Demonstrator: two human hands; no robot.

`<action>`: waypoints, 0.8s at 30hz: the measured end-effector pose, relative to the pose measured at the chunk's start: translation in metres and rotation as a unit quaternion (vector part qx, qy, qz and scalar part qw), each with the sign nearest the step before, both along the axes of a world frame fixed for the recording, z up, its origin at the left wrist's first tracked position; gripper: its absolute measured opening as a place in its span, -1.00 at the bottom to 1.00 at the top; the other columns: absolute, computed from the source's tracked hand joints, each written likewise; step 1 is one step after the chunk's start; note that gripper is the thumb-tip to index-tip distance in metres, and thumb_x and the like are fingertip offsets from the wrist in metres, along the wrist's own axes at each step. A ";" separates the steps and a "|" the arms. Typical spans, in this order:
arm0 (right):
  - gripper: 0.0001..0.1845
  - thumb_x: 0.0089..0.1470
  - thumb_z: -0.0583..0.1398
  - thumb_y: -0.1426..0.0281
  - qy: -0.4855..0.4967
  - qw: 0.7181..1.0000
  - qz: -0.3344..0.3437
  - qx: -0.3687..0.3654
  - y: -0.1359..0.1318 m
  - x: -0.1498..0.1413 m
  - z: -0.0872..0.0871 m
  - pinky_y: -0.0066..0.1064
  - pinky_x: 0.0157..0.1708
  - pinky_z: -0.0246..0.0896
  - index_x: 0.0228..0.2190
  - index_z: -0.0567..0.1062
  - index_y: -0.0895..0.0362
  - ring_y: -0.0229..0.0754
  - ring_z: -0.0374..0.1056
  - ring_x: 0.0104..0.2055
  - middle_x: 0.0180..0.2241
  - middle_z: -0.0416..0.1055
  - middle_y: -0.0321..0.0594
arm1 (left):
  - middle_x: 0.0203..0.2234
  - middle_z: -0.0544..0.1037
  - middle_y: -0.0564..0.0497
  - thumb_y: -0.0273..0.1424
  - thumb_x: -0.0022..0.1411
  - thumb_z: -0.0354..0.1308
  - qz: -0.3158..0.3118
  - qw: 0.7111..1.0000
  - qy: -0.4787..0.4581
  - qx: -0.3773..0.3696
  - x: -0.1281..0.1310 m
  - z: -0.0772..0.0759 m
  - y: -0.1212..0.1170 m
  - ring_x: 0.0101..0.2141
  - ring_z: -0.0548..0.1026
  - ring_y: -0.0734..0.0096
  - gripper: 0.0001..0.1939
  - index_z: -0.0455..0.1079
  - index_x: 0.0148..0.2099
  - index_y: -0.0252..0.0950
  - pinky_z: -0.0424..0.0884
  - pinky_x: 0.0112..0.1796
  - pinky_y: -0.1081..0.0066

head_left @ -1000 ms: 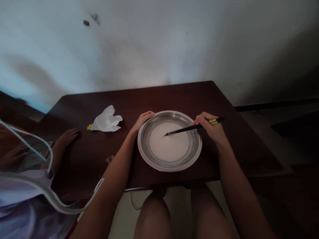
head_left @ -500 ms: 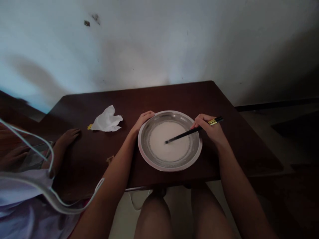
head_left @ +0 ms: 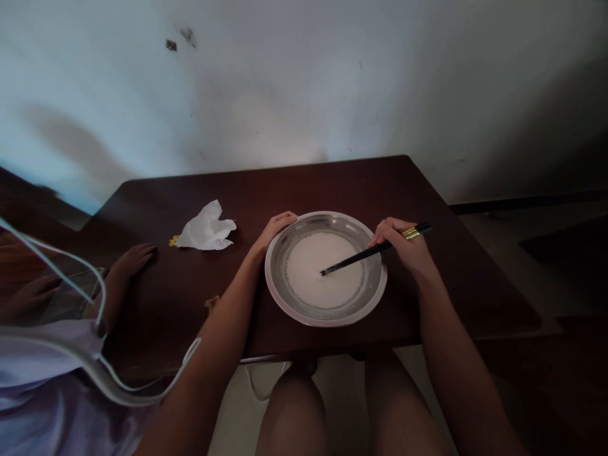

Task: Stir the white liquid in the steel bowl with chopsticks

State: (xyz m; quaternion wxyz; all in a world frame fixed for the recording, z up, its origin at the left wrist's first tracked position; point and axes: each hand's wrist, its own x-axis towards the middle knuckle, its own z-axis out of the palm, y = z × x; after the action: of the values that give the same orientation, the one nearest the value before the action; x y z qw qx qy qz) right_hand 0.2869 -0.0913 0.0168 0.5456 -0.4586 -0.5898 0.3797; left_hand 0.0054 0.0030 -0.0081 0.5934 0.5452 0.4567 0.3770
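A round metal bowl stands on the dark brown table before me, with a milky white liquid spread over its bottom. My left hand grips the bowl's far left rim, its fingertips on the edge and the thumb out of sight. Above the right rim, my right hand is closed around black chopsticks with gold bands near their top. They slant down to the left, and their tips meet the liquid near the middle of the bowl.
Left of the bowl lies a crumpled white tissue beside a small yellow piece. Another person's hand rests on the table at the left. White cables cross the lower left, and a pale wall rises behind.
The chopstick tips have shifted slightly right in the liquid, along with my right hand. My left hand stays on the rim. The whole view has moved a little.
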 end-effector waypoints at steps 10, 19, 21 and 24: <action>-0.68 0.09 0.20 0.25 -0.020 1.000 -0.012 0.010 0.001 0.001 -0.002 -0.38 -0.37 0.27 -0.64 0.42 0.09 -0.25 0.39 -0.47 -0.57 0.48 -0.31 | -0.63 0.36 0.12 -0.22 -0.06 0.21 0.004 1.000 0.004 -0.007 0.000 0.002 -0.001 -0.58 0.27 0.55 -0.74 0.35 -0.44 -0.32 0.17 -0.52 0.51; -0.69 0.10 0.19 0.29 -0.014 1.000 -0.017 0.016 0.000 0.001 0.000 -0.39 -0.36 0.28 -0.63 0.43 0.09 -0.26 0.41 -0.46 -0.57 0.48 -0.31 | -0.63 0.35 0.11 -0.23 -0.02 0.19 0.004 1.000 0.007 0.005 0.000 0.000 0.000 -0.58 0.27 0.54 -0.77 0.36 -0.45 -0.32 0.18 -0.52 0.51; -0.67 0.11 0.18 0.29 0.002 0.999 -0.032 0.020 0.000 0.002 0.000 -0.40 -0.38 0.26 -0.65 0.41 0.09 -0.27 0.39 -0.49 -0.60 0.45 -0.33 | -0.62 0.37 0.11 -0.24 -0.02 0.19 0.004 1.000 0.002 0.002 0.000 0.000 0.000 -0.57 0.28 0.55 -0.77 0.36 -0.45 -0.33 0.18 -0.51 0.52; -0.66 0.11 0.18 0.30 0.002 1.000 0.012 0.003 0.000 0.001 0.000 -0.39 -0.37 0.26 -0.65 0.41 0.09 -0.27 0.39 -0.49 -0.60 0.46 -0.33 | -0.61 0.37 0.10 -0.24 -0.04 0.21 0.003 1.000 -0.003 -0.002 0.000 0.000 0.001 -0.57 0.28 0.55 -0.76 0.37 -0.45 -0.33 0.19 -0.51 0.52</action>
State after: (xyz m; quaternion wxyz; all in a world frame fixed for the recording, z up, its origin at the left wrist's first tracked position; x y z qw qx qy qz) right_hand 0.2884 -0.0912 0.0165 0.5435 -0.4492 -0.5953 0.3852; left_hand 0.0055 0.0036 -0.0085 0.5949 0.5416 0.4568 0.3795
